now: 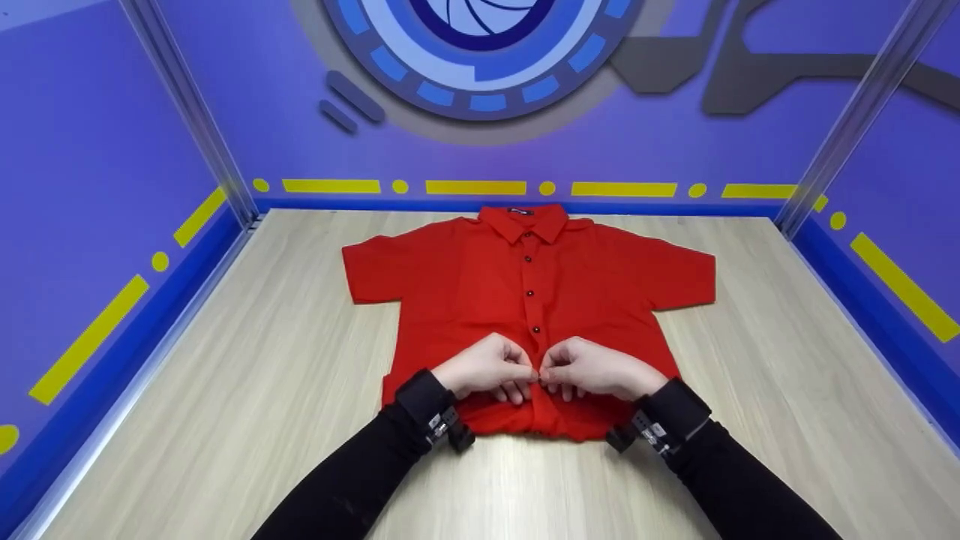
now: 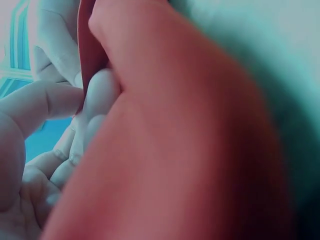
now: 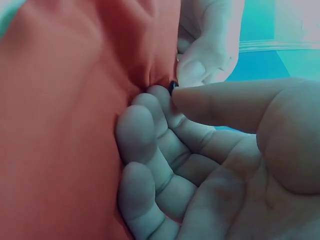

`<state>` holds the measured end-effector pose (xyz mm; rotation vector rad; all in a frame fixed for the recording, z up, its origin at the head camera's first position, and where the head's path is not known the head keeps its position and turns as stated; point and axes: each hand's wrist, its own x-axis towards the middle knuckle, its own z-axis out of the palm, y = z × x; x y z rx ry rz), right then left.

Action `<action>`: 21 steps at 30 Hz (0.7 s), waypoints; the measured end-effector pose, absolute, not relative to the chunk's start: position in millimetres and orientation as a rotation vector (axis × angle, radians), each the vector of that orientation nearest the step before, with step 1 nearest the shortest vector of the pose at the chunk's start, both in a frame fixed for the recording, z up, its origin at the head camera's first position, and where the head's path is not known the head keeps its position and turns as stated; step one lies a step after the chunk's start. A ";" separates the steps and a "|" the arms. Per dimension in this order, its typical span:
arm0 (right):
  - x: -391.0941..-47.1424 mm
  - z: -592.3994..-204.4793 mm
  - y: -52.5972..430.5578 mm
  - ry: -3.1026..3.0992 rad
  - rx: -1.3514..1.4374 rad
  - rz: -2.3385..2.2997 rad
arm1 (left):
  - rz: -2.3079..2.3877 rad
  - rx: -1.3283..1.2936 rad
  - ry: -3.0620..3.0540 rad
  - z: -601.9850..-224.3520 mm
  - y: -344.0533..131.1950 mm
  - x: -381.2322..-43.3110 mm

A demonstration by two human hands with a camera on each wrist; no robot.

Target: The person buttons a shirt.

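A red short-sleeved shirt lies front up on the table, collar at the far side, dark buttons down its placket. Over its lower placket my left hand pinches the cloth edge between thumb and fingers; the left wrist view shows the red fabric bulging across most of the frame. Close against it, my right hand pinches the placket at a small black button, seen between thumb and fingertip in the right wrist view. The two hands' fingertips nearly meet. The shirt's hem is bunched up near the wrists.
The shirt rests on a light wood table. A blue-purple back wall with yellow marks rises behind the collar, with side walls left and right. Black bands with small cameras sit on both wrists.
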<state>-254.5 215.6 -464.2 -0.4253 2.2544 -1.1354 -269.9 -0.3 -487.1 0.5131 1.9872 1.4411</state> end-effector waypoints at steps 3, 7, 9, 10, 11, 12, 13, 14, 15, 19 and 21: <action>-255.7 -464.0 216.7 2.231 -0.425 -1.148 | 1.430 0.527 1.957 -486.8 -2.1 -271.5; -256.1 -462.7 216.7 2.213 -0.422 -1.176 | 1.424 0.535 1.911 -487.2 -5.3 -274.3; -256.0 -462.4 216.6 2.207 -0.423 -1.190 | 1.420 0.537 1.892 -487.1 -7.0 -275.7; -256.0 -462.2 216.4 2.203 -0.423 -1.195 | 1.418 0.535 1.883 -487.0 -7.8 -276.1; -255.9 -462.5 216.3 2.201 -0.427 -1.199 | 1.413 0.531 1.876 -486.6 -8.7 -276.4; -255.8 -462.7 216.1 2.199 -0.429 -1.201 | 1.406 0.527 1.871 -486.0 -9.4 -276.4; -255.5 -462.8 215.8 2.199 -0.430 -1.198 | 1.399 0.521 1.869 -485.9 -9.8 -276.3; -254.9 -462.7 215.6 2.198 -0.430 -1.195 | 1.393 0.515 1.867 -485.8 -10.1 -276.0; -254.5 -462.8 215.3 2.200 -0.432 -1.191 | 1.386 0.508 1.865 -485.6 -10.4 -275.7; -252.2 -461.6 213.6 2.219 -0.429 -1.168 | 1.361 0.482 1.856 -485.1 -10.9 -274.5; -251.3 -461.5 212.9 2.237 -0.431 -1.161 | 1.357 0.472 1.839 -484.7 -11.3 -274.1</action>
